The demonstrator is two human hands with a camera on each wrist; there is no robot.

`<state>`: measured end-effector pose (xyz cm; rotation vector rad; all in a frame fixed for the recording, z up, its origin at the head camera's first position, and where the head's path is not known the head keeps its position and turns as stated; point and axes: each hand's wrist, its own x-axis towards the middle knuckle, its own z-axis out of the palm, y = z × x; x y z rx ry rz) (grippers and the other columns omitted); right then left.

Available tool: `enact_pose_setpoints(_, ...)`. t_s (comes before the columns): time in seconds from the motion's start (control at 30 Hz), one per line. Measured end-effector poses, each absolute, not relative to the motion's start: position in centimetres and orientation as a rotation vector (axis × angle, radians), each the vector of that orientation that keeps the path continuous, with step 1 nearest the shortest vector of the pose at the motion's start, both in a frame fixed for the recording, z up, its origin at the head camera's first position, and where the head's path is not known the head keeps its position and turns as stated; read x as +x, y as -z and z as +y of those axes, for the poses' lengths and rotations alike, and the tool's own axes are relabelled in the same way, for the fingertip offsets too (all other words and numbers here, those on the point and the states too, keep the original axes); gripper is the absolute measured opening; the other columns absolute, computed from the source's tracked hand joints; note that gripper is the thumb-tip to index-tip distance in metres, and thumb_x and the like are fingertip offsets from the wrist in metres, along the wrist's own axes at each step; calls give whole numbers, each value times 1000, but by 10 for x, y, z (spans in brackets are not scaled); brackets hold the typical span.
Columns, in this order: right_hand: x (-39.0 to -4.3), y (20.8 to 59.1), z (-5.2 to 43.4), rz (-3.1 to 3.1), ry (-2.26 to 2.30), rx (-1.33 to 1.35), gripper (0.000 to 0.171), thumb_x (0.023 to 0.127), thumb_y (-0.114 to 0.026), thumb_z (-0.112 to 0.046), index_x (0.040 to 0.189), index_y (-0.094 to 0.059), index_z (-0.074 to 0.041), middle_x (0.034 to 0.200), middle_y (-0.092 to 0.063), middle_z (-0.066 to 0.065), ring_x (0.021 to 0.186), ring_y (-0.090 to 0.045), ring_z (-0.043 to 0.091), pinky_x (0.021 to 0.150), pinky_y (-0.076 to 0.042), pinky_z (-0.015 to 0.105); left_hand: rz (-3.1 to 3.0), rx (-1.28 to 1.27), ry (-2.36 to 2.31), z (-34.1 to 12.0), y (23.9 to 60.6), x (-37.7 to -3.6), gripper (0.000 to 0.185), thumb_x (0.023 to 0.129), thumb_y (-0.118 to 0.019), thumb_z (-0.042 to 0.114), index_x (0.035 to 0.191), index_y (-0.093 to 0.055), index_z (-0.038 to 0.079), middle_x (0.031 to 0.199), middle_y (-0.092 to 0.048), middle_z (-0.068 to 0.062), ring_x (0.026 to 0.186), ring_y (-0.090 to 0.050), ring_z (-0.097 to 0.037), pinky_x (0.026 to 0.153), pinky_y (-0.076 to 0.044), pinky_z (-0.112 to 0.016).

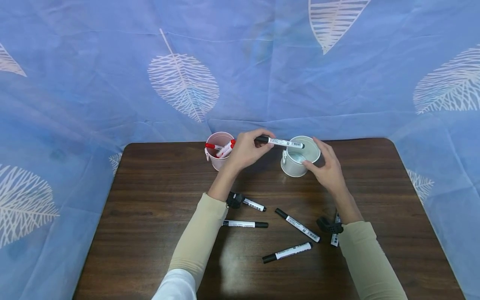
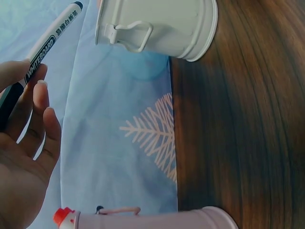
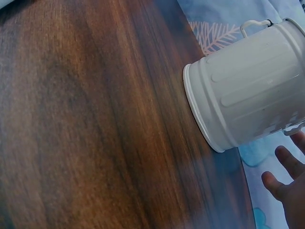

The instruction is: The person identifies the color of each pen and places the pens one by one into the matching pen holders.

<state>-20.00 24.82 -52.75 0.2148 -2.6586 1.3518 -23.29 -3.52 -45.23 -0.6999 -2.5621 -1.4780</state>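
In the head view my left hand (image 1: 247, 148) pinches a whiteboard marker (image 1: 286, 143) by its black cap end. The marker lies nearly level over the mouth of a white bucket (image 1: 294, 168), its plain end towards the right. My right hand (image 1: 330, 168) is at the bucket's right side, thumb on the near rim and fingers at the far side. In the right wrist view several of its fingers (image 3: 274, 186) spread beside the bucket; the thumb is out of that view. The left wrist view shows the marker (image 2: 52, 38) between thumb and fingers.
A pink bucket (image 1: 217, 162) with red-capped markers (image 1: 226, 149) stands left of the white one. Several black-capped markers (image 1: 298, 225) lie scattered on the brown table (image 1: 150, 233) between the forearms. Blue leaf-patterned cloth (image 1: 240, 83) hangs behind the table's back edge.
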Motion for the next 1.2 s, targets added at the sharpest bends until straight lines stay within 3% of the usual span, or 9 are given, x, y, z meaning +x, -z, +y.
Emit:
enact_pose_setpoints(0.37,-204,528,249,-2637,-1341,257,83,86,-80,-16,155,-36,-28,152,-37,17,140,-34,39,112,-22,63,-2594,-742,1462,-27,450,-238,16,91,-73,17,107,-73,19,80,-67,7,63,-53,-9,60,-45,-24)
enact_pose_setpoints(0.67,-203,527,251,-2607,-1357,271,82,85,-80,-12,155,-38,-23,151,-38,18,139,-34,40,111,-23,63,-2705,-794,1350,-16,447,-243,19,93,-71,19,111,-73,19,92,-71,4,69,-57,-8,65,-47,-22)
enact_pose_setpoints(0.9,-203,528,250,-2634,-1358,236,83,86,-80,-17,155,-36,-30,152,-37,16,140,-34,38,113,-21,62,-2763,-865,1100,-8,448,-248,19,93,-70,21,112,-73,20,96,-73,6,75,-62,-1,70,-47,-20)
enact_pose_setpoints(1.2,-200,528,248,-2662,-1362,208,83,87,-79,-20,155,-33,-32,153,-35,15,141,-32,37,113,-20,63,-2777,-875,1150,-3,454,-248,19,93,-70,19,112,-73,19,103,-70,4,78,-61,-4,70,-47,-20)
